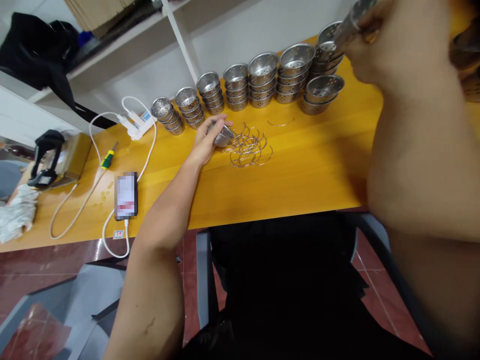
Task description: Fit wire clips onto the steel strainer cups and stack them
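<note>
My left hand (208, 137) reaches over the yellow wooden table (307, 165) and grips a small perforated steel cup (223, 135), its fingers closed round it. Right beside the cup lies a heap of thin wire rings (248, 147). My right arm fills the right side of the view, very close to the camera. My right hand (369, 35) is raised at the top edge and closes on a blurred metal piece (352, 20). Behind, several stacks of the same steel cups (262, 80) stand in a row along the table's far edge.
A phone (125, 195) on a white cable lies at the left, near a power strip (138, 124), a screwdriver (108, 157), a tape dispenser (56, 160) and crumpled white cloth (17, 212). White shelves (131, 45) rise behind the table. A chair and red tiled floor are below.
</note>
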A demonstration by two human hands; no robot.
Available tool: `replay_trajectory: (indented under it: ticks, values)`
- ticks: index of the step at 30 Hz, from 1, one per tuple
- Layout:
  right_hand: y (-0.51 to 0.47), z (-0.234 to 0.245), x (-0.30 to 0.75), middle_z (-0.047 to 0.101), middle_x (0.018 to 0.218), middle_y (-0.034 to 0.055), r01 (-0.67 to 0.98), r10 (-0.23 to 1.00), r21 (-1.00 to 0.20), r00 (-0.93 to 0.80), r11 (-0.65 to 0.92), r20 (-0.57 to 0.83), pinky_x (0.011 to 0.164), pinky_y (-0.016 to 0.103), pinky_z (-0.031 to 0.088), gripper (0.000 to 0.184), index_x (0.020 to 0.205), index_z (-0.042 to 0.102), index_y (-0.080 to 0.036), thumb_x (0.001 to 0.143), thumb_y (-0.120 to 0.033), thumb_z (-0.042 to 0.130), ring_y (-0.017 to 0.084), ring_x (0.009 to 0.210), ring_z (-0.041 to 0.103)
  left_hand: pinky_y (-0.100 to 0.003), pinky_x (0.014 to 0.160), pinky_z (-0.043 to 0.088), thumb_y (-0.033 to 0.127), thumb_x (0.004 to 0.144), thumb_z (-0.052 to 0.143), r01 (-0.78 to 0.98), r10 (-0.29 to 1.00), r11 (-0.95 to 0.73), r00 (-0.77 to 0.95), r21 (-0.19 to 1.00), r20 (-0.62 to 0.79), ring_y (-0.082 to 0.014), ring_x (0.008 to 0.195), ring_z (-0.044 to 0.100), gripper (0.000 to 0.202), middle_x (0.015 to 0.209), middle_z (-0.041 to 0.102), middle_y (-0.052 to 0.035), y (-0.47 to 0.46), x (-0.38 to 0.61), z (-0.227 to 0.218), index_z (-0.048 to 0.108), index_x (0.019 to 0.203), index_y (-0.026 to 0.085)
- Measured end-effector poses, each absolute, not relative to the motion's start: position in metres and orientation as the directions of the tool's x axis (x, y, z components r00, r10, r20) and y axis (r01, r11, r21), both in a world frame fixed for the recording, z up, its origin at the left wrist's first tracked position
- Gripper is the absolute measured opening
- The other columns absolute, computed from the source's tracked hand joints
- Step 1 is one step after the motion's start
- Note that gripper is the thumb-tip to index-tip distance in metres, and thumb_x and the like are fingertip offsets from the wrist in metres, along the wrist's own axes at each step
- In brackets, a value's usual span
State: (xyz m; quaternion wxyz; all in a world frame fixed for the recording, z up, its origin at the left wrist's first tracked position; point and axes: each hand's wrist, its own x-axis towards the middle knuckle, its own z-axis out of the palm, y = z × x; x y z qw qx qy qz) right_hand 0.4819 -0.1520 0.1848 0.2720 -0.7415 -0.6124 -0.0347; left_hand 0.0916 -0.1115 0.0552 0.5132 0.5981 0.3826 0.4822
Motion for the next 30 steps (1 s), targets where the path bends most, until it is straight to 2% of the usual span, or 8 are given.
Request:
replay_trajectory:
  ticks: [3, 9, 16, 18, 20, 23, 25, 30]
  values:
    - [-0.166, 0.197, 0.477, 0.088, 0.158, 0.0332, 0.866, 0.915, -0.395, 0.383, -0.307, 0.128, 0.139, 0.058, 0.067, 0.042, 0.166, 0.095, -0.008, 0.124, -0.006, 0.087, 0.051, 0.162, 0.084, -0.041, 0.093, 0.079, 0.098, 0.087, 0.099, -0.032, 0.957, -0.166, 0.237, 0.986, 0.169, -0.0274, 0.111, 0.092, 0.084, 0.138, 0.097, -0.0148, -0.115, 0.091, 0.059, 0.09, 0.135, 0.03]
    - [-0.173, 0.206, 0.461, 0.089, 0.158, 0.0312, 0.881, 0.924, -0.381, 0.356, -0.281, 0.142, 0.135, 0.054, 0.069, 0.043, 0.165, 0.096, -0.006, 0.122, -0.008, 0.09, 0.049, 0.16, 0.086, -0.043, 0.099, 0.08, 0.099, 0.084, 0.1, -0.021, 0.956, -0.166, 0.241, 0.986, 0.166, -0.0266, 0.11, 0.092, 0.088, 0.137, 0.097, -0.0145, -0.117, 0.092, 0.064, 0.088, 0.134, 0.029]
    - [-0.162, 0.197, 0.463, 0.091, 0.158, 0.0237, 0.9, 0.948, -0.344, 0.311, -0.267, 0.076, 0.13, 0.056, 0.065, 0.046, 0.158, 0.101, -0.016, 0.114, -0.003, 0.097, 0.047, 0.162, 0.084, -0.045, 0.099, 0.078, 0.1, 0.087, 0.097, -0.011, 0.949, -0.182, 0.258, 0.983, 0.179, -0.0288, 0.112, 0.092, 0.089, 0.135, 0.096, -0.0151, -0.114, 0.092, 0.06, 0.087, 0.137, 0.028]
    - [-0.154, 0.189, 0.468, 0.094, 0.149, 0.0226, 0.924, 0.955, -0.284, 0.287, -0.258, 0.067, 0.111, 0.048, 0.065, 0.041, 0.149, 0.103, -0.017, 0.111, -0.003, 0.098, 0.041, 0.147, 0.09, -0.041, 0.094, 0.078, 0.099, 0.084, 0.1, -0.025, 0.953, -0.17, 0.249, 0.985, 0.171, -0.0266, 0.108, 0.091, 0.088, 0.135, 0.097, -0.0143, -0.115, 0.092, 0.061, 0.089, 0.135, 0.028]
    - [-0.145, 0.182, 0.473, 0.096, 0.136, 0.0208, 0.942, 0.961, -0.225, 0.269, -0.249, 0.064, 0.09, 0.043, 0.056, 0.033, 0.139, 0.104, -0.018, 0.109, -0.006, 0.102, 0.03, 0.112, 0.088, -0.038, 0.091, 0.077, 0.098, 0.081, 0.103, -0.038, 0.957, -0.157, 0.239, 0.987, 0.162, -0.025, 0.105, 0.091, 0.088, 0.134, 0.098, -0.0138, -0.116, 0.092, 0.061, 0.09, 0.132, 0.028]
    - [-0.136, 0.176, 0.478, 0.095, 0.12, 0.0145, 0.957, 0.978, -0.228, 0.2, -0.181, 0.062, 0.081, 0.041, 0.045, 0.03, 0.129, 0.104, -0.018, 0.103, -0.004, 0.106, 0.012, 0.072, 0.052, -0.04, 0.095, 0.078, 0.098, 0.081, 0.103, -0.038, 0.959, -0.152, 0.235, 0.988, 0.157, -0.0266, 0.11, 0.092, 0.088, 0.135, 0.099, -0.0145, -0.116, 0.093, 0.062, 0.091, 0.133, 0.028]
    - [-0.133, 0.176, 0.479, 0.094, 0.113, 0.0103, 0.963, 0.985, -0.224, 0.167, -0.153, 0.043, 0.079, 0.04, 0.045, 0.028, 0.117, 0.101, -0.018, 0.096, -0.003, 0.111, 0.009, 0.067, 0.038, -0.042, 0.098, 0.078, 0.099, 0.085, 0.1, -0.028, 0.955, -0.161, 0.246, 0.987, 0.163, -0.0284, 0.114, 0.093, 0.087, 0.137, 0.098, -0.0152, -0.115, 0.092, 0.061, 0.089, 0.135, 0.028]
    - [-0.134, 0.176, 0.48, 0.082, 0.084, 0.0041, 0.956, 0.99, -0.26, 0.14, -0.136, -0.002, 0.076, 0.038, 0.042, 0.02, 0.092, 0.092, -0.018, 0.1, -0.012, 0.11, 0.011, 0.066, 0.051, -0.039, 0.093, 0.077, 0.1, 0.084, 0.101, -0.023, 0.954, -0.168, 0.249, 0.985, 0.169, -0.0273, 0.111, 0.093, 0.09, 0.136, 0.098, -0.0148, -0.115, 0.092, 0.059, 0.089, 0.136, 0.027]
